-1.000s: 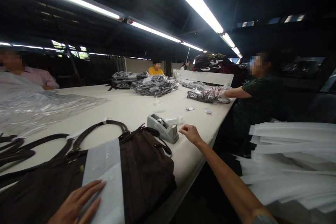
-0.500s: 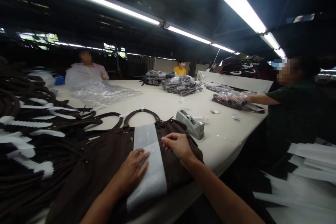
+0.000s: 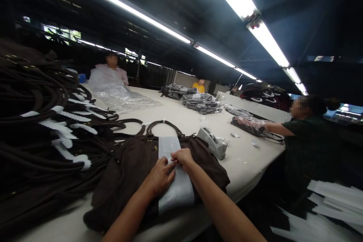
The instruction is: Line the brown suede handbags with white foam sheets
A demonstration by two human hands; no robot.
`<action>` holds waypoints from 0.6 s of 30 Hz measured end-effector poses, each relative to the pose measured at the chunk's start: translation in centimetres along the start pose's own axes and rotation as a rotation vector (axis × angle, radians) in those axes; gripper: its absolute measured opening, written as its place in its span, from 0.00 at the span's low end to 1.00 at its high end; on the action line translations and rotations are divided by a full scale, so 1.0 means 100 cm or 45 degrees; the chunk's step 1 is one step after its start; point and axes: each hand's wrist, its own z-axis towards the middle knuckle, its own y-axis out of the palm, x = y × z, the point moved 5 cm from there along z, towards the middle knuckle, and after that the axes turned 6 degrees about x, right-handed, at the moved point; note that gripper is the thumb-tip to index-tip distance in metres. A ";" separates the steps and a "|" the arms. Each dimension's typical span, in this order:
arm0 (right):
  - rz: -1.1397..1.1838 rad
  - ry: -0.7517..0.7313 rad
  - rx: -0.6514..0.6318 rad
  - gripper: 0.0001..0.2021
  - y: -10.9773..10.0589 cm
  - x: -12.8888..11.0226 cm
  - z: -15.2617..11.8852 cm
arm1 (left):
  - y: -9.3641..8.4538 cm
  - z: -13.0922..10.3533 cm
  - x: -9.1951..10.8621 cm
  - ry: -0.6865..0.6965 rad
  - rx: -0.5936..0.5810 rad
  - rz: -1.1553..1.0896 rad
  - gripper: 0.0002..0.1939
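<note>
- The dark brown soft fabric handbag [image 3: 130, 170] lay on the white-covered worktop [image 3: 249, 162] right in front of you, its rounded handles toward the far side.
- Its sides sagged and creased, so you could judge it soft and probably fairly light, likely to fold wherever only one corner was lifted.
- The dark brown tubular handle [image 3: 173, 124] stood in a firm-looking arch, a sound place to take hold; to shift the body, two flat palms under its sides seemed wiser than a pinch.
- The white, thin, sheet-like strip [image 3: 178, 194] lay across the bag's middle; it looked light, smooth and perhaps slippery, easy to crease, so it asked for light, flat pressure.
- Your left hand [image 3: 161, 174] rested on that strip, its fingers loosely bent and apart, clasping nothing you could make out.
- Your right hand [image 3: 183, 157] met it there, thumb and forefinger drawn together; you could not tell whether anything thin lay between them.
- The grey boxy tape dispenser [image 3: 212, 143] sat just beyond the bag's right end.
- To your left rose a heap of dark brown handbags [image 3: 42, 159]; farther off lay clear-plastic-wrapped dark bundles [image 3: 201, 103].
</note>
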 end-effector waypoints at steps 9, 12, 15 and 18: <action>0.008 0.025 0.016 0.06 -0.001 0.002 0.000 | 0.000 0.000 -0.001 -0.036 -0.006 -0.022 0.17; 0.028 -0.001 0.072 0.06 0.000 0.002 -0.001 | 0.001 0.000 -0.002 -0.038 -0.003 -0.019 0.16; 0.057 -0.050 0.112 0.04 -0.001 -0.004 0.001 | 0.003 0.000 -0.003 -0.043 0.002 -0.014 0.16; 0.075 -0.118 0.136 0.04 -0.002 -0.017 0.007 | 0.003 0.000 -0.004 -0.046 -0.002 -0.021 0.16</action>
